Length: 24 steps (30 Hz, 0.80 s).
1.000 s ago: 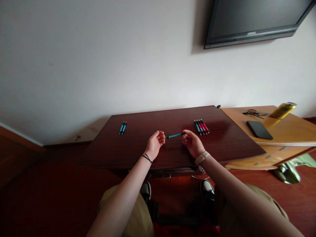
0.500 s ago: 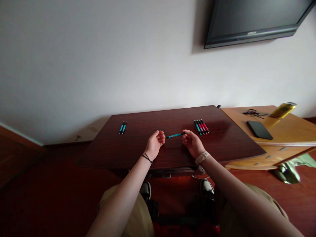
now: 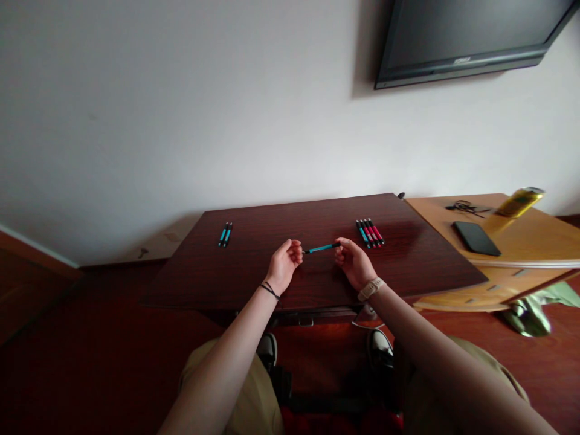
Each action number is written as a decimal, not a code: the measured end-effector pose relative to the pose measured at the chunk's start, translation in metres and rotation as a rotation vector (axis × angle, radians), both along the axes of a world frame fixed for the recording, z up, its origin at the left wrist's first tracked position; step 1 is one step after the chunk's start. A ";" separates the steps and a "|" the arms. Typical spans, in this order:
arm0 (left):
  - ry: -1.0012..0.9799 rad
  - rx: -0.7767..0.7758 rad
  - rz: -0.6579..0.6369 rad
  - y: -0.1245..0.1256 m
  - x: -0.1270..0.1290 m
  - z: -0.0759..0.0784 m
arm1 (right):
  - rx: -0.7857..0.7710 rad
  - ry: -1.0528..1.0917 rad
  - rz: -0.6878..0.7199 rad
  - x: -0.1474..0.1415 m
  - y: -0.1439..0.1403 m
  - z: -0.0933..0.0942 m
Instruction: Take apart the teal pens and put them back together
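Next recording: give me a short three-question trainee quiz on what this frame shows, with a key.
1. True or false: the blue pen is held at both ends, one end in the left hand and the other in the right hand.
2. Multiple choice: how many pens lie in the pair on the left part of the dark table? A one, B two, C five.
3. Fill in: the mixed row of blue and red pens lies on the person's ____ side.

Key: 1 true; 2 B; 3 right.
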<state>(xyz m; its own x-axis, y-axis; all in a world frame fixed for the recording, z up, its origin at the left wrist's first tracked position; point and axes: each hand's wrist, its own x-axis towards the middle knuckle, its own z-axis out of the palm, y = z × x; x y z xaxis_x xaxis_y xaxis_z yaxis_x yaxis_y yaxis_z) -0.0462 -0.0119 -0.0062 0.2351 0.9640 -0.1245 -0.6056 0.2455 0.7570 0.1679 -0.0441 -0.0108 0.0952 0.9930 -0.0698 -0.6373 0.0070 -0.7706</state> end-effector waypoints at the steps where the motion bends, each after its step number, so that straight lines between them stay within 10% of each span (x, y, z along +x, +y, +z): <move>1: -0.002 0.001 -0.002 0.000 0.000 0.000 | 0.001 -0.002 0.000 0.000 0.000 0.000; 24: -0.007 -0.006 -0.002 -0.002 0.002 0.002 | 0.004 -0.016 0.014 -0.001 0.001 -0.003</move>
